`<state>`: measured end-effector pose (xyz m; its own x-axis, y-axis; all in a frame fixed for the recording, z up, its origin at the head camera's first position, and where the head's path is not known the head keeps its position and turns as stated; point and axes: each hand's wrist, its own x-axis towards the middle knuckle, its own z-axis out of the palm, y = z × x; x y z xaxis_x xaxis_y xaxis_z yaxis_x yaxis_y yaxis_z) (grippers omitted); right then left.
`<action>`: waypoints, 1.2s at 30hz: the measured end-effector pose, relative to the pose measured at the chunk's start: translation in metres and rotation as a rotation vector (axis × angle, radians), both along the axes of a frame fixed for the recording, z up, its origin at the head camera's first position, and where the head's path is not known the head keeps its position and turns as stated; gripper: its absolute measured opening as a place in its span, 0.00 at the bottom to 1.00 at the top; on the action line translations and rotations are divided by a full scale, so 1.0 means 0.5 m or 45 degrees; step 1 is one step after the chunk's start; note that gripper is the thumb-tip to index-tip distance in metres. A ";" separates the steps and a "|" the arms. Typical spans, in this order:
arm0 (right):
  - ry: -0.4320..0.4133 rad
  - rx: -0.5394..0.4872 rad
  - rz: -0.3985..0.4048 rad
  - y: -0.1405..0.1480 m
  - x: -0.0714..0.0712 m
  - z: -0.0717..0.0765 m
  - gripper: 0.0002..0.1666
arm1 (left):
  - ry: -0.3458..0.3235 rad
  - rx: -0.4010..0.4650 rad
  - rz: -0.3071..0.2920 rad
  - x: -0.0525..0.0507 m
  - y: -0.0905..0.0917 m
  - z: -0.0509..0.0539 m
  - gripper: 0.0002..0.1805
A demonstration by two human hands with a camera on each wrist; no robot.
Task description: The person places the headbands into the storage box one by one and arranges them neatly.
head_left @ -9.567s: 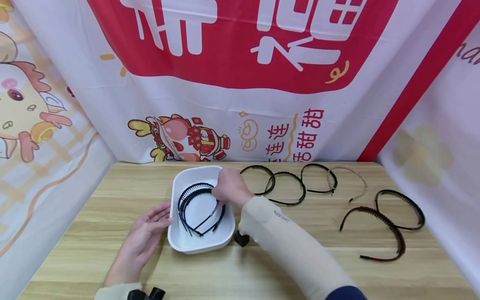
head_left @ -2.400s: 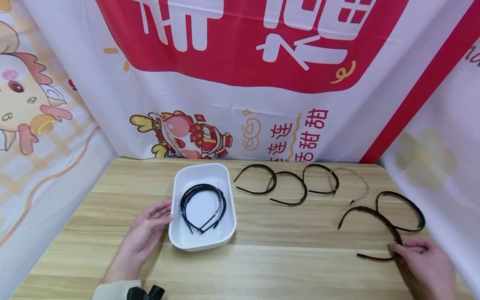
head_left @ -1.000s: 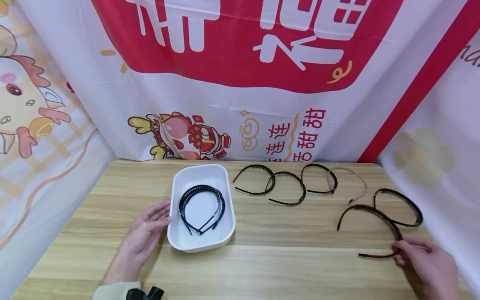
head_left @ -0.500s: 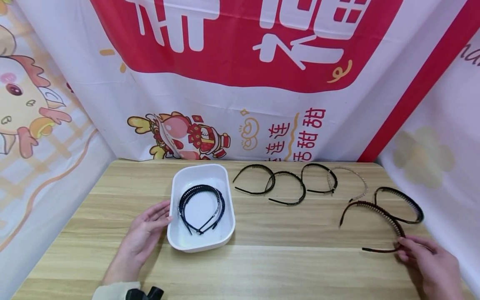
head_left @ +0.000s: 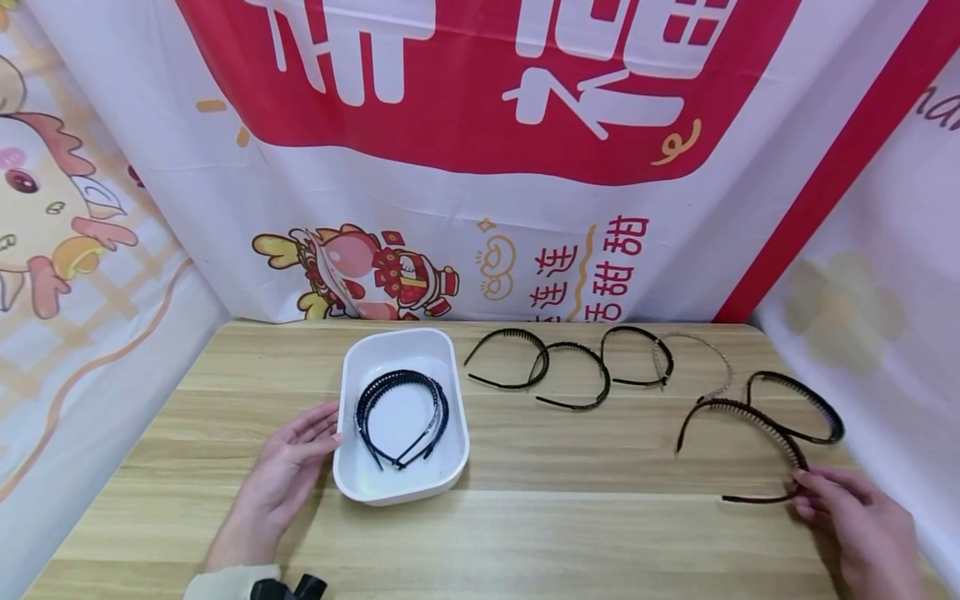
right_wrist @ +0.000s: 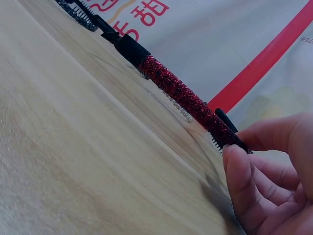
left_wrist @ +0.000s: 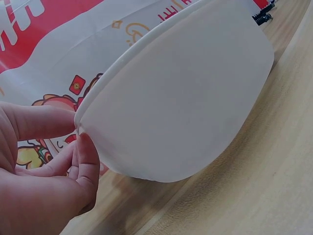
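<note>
A red-glitter toothed headband (right_wrist: 178, 92) is pinched toward its near side by the right hand (head_left: 866, 521), the gap between thumb and fingers being closed down to the thickness of the band. It is found at the right of the wooden table (head_left: 540, 533), on the near side of a black toothed headband (head_left: 816, 399), which is overlapped by it in the head view (whether the two are touching cannot be told). Its crown is turned away and to the right, its open end toward the near left; the long axis is thus slanted across the table, and the nearer tip is pointed left. From the shadow seen in the right wrist view, the held part is judged to be raised off the wood. The step in hand is taken to be the picking-up of this band; for the next move, a steady pinch and a lift clear of its neighbour would be called for.

Farther off, a thin silvery headband (head_left: 726, 362) and three black headbands (head_left: 600, 364) are laid along the back. Well to the left, several dark headbands (head_left: 382, 385) are nested in a white tub (head_left: 397, 495), its rim held between thumb and finger by the left hand (head_left: 285, 475).
</note>
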<state>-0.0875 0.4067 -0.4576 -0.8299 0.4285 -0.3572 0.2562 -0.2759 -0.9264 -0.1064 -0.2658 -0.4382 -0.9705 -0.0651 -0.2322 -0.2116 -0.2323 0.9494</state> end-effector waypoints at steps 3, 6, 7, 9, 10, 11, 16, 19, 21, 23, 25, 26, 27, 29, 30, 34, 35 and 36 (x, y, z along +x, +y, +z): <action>0.011 0.006 0.001 -0.001 0.000 -0.001 0.15 | -0.001 0.000 0.001 0.000 0.000 0.000 0.32; 0.005 0.018 -0.003 -0.002 -0.002 -0.002 0.15 | -0.003 0.007 0.004 0.000 0.000 0.000 0.33; 0.008 0.018 -0.001 -0.002 -0.002 -0.003 0.16 | -0.002 0.009 0.003 0.001 0.000 0.000 0.33; 0.022 0.014 0.004 -0.003 -0.002 -0.006 0.16 | -0.001 0.013 0.003 0.001 0.000 0.001 0.32; 0.034 0.009 0.010 -0.003 -0.002 -0.008 0.16 | 0.000 0.014 0.003 0.001 -0.001 0.001 0.32; 0.048 0.005 0.014 -0.003 -0.002 -0.010 0.17 | 0.001 0.015 0.002 0.001 -0.001 0.000 0.32; 0.116 -0.003 0.060 -0.004 0.000 -0.018 0.16 | 0.011 0.028 0.003 0.003 -0.003 -0.001 0.27; 0.148 -0.005 0.108 -0.005 0.000 -0.020 0.16 | 0.018 0.040 0.004 0.003 -0.003 -0.002 0.25; 0.161 -0.003 0.137 -0.006 -0.001 -0.021 0.16 | 0.022 0.045 0.005 0.003 -0.004 -0.003 0.25; 0.165 0.003 0.162 -0.007 -0.002 -0.022 0.16 | 0.024 0.045 0.005 0.003 -0.004 -0.004 0.25; 0.163 0.003 0.180 -0.009 -0.002 -0.022 0.16 | 0.023 0.043 0.006 0.003 -0.004 -0.004 0.25; 0.160 0.007 0.187 -0.010 -0.003 -0.022 0.16 | 0.021 0.042 0.006 0.003 -0.004 -0.004 0.25; 0.155 0.009 0.191 -0.010 -0.003 -0.022 0.16 | 0.019 0.040 0.005 0.003 -0.003 -0.004 0.25; 0.144 0.019 0.198 -0.011 -0.004 -0.023 0.15 | 0.013 0.037 0.004 0.003 -0.002 -0.003 0.25; 0.138 0.024 0.200 -0.012 -0.004 -0.023 0.15 | 0.009 0.035 0.003 0.002 -0.002 -0.003 0.26; 0.113 0.075 0.223 -0.014 -0.004 -0.023 0.15 | -0.002 0.017 -0.006 0.002 0.000 0.000 0.30; 0.109 0.082 0.232 -0.015 -0.004 -0.022 0.15 | -0.004 0.015 -0.006 0.001 0.001 0.001 0.31; 0.103 0.093 0.241 -0.016 -0.005 -0.022 0.15 | -0.003 0.010 -0.009 0.001 0.001 0.001 0.32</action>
